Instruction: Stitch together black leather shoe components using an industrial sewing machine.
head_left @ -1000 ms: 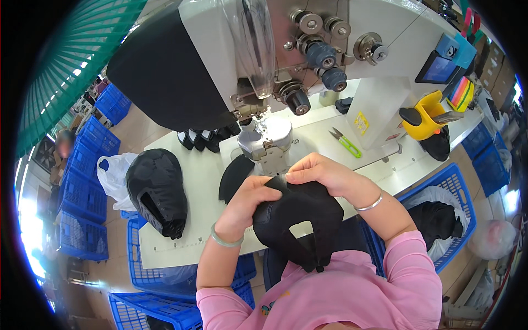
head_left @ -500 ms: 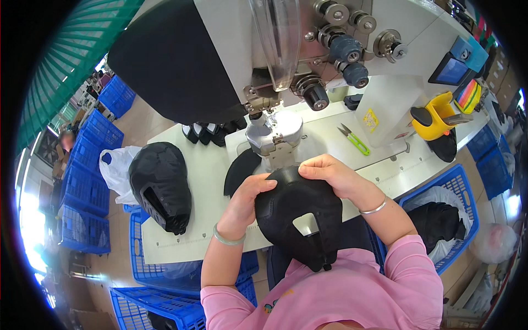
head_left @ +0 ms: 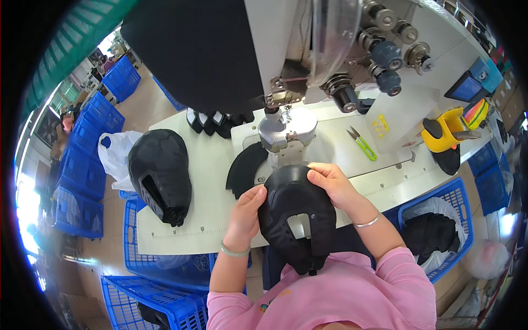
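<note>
A black shoe upper (head_left: 270,215) with a pale gap at its opening is stretched between my hands, its rounded end toward the sewing machine (head_left: 288,129). My left hand (head_left: 247,214) grips its left edge, thumb on top. On its right edge my right hand (head_left: 333,187) is closed, thumb pressing the upper surface. Fingers beneath the upper are hidden. The rounded end lies just in front of the machine's metal post, overlapping its lower part in view. To the left, a stack of black shoe uppers (head_left: 159,165) rests on the white table (head_left: 206,181).
Green-handled snips (head_left: 363,145) lie right of the machine post. A curved black piece (head_left: 245,168) sits left of it, with several small black parts (head_left: 214,124) behind. A yellow holder (head_left: 444,132) stands at the right. Blue crates (head_left: 459,192) flank the table.
The upper has turned slightly in my hands and sits a little straighter. My right hand's grip has slid down its right edge, and the left hand has shifted lower too. The view has swung left.
</note>
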The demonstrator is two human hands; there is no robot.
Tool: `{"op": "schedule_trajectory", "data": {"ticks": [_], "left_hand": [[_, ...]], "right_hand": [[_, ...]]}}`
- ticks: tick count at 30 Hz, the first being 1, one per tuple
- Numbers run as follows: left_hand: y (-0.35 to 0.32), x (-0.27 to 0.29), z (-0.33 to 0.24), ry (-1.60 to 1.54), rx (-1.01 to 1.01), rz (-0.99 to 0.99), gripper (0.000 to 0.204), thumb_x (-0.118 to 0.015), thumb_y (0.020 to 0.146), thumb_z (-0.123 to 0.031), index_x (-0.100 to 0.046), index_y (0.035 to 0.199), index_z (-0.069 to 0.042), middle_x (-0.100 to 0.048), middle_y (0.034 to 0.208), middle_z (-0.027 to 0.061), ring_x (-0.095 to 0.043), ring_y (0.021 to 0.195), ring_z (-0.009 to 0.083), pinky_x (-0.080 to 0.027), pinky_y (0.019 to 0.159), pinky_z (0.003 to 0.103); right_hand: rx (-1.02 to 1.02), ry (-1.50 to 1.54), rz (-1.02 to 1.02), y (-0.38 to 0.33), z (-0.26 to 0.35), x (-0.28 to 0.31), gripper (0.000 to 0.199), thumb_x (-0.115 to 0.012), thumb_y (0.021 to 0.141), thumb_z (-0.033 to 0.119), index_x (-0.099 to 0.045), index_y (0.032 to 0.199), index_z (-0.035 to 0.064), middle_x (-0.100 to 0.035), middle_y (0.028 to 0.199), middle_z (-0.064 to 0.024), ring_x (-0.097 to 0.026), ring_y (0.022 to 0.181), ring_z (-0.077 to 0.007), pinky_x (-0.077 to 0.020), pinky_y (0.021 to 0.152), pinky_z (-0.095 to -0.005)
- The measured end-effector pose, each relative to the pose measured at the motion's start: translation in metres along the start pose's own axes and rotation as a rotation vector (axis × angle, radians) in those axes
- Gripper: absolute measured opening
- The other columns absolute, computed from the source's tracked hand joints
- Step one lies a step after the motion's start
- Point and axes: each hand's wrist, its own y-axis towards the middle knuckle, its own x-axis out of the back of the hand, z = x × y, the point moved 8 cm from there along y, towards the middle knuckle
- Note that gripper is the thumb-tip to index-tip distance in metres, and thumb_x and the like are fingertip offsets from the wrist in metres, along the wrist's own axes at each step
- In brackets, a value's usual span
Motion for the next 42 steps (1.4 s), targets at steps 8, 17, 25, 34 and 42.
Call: {"op": "schedule_trajectory", "data": {"ticks": [8,17,25,34,42], "left_hand": [[-0.005,-0.005,0.004,-0.073,-0.11,-0.066,0.029,-0.045,0.102,-0.019,-0.06,0.111,0.004,-0.068,0.103,0.0092,-0.064,0.092,0.0133,-0.051,0.084,0.027],[-0.01,0.006,0.008,-0.031,-0.146,-0.114,0.032,-0.041,0.103,-0.019,-0.057,0.118,0.005,-0.066,0.11,0.0118,-0.063,0.099,0.0169,-0.049,0.09,0.029],[-0.038,0.009,-0.035,0.563,-0.209,-0.283,0.034,-0.07,0.083,-0.005,-0.057,0.114,0.002,-0.064,0.101,0.0054,-0.059,0.093,0.0108,-0.047,0.086,0.026],[-0.153,0.156,-0.24,1.549,-0.506,-1.503,0.06,-0.06,0.092,-0.044,-0.049,0.119,0.008,-0.051,0.122,0.028,-0.048,0.112,0.0373,-0.036,0.098,0.042],[-0.115,0.207,-0.265,1.553,-0.814,-1.341,0.044,-0.047,0.1,-0.037,-0.05,0.123,0.001,-0.054,0.122,0.021,-0.053,0.113,0.0317,-0.039,0.099,0.037]], "right_hand": [[0.074,0.012,-0.013,-0.003,-0.008,0.003,0.031,-0.054,0.099,0.03,-0.063,0.099,-0.0001,-0.064,0.088,0.0003,-0.057,0.077,-0.0044,-0.0477,0.07,-0.0201],[0.037,0.082,0.034,0.001,-0.018,0.004,0.029,-0.052,0.1,0.028,-0.062,0.098,0.0003,-0.064,0.088,0.0,-0.057,0.078,-0.0043,-0.0481,0.07,-0.0205],[-0.052,-0.033,-0.047,0.002,-0.016,-0.009,0.027,-0.052,0.1,0.023,-0.063,0.111,0.0005,-0.064,0.09,0.0003,-0.057,0.08,-0.0043,-0.0483,0.069,-0.0208],[-0.039,-0.289,0.06,-0.047,-0.003,0.005,0.023,-0.055,0.094,0.009,-0.064,0.11,-0.0049,-0.069,0.1,-0.0132,-0.066,0.087,-0.0156,-0.0537,0.08,-0.0296],[-0.057,-0.653,-0.428,-0.118,0.038,0.122,0.018,-0.058,0.092,0.009,-0.068,0.099,-0.0046,-0.07,0.086,-0.009,-0.065,0.075,-0.0123,-0.0525,0.069,-0.0259]]}}
